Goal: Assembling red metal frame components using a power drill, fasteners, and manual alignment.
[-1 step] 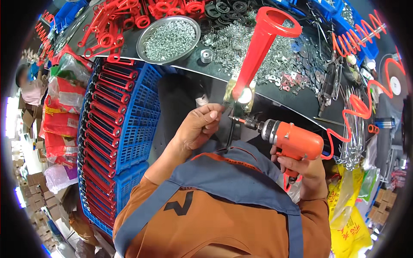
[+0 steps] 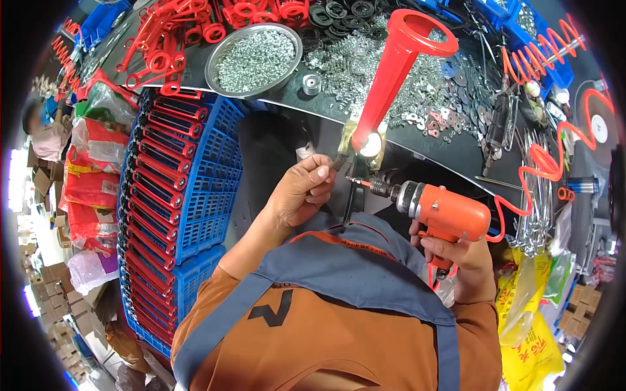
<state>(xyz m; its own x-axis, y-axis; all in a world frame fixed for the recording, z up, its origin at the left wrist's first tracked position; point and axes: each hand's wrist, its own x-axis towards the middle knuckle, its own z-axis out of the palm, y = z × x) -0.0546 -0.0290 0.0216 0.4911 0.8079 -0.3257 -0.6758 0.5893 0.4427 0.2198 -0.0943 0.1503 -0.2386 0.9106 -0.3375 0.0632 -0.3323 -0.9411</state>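
My right hand (image 2: 450, 247) is wrapped round the grip of an orange pistol-shaped power screwdriver (image 2: 453, 212). Its bit points left, toward the tip of my left hand's fingers. My left hand (image 2: 306, 186) is closed in a pinch beside the fixture (image 2: 351, 133) at the table's front edge; whatever small dark piece lies between thumb and finger is too small to name. Standing in that fixture is a red tapered part (image 2: 391, 85) with a ring at its upper end. A round, shiny metal face (image 2: 371, 144) shows at its lower end.
Loose springs and small metal parts (image 2: 352, 72) cover the table behind the fixture. A steel bowl (image 2: 212, 72) holds tiny fasteners. Blue crates (image 2: 212, 176) of red handles (image 2: 166, 173) stand at my left. A coiled red hose (image 2: 544, 163) hangs at the right.
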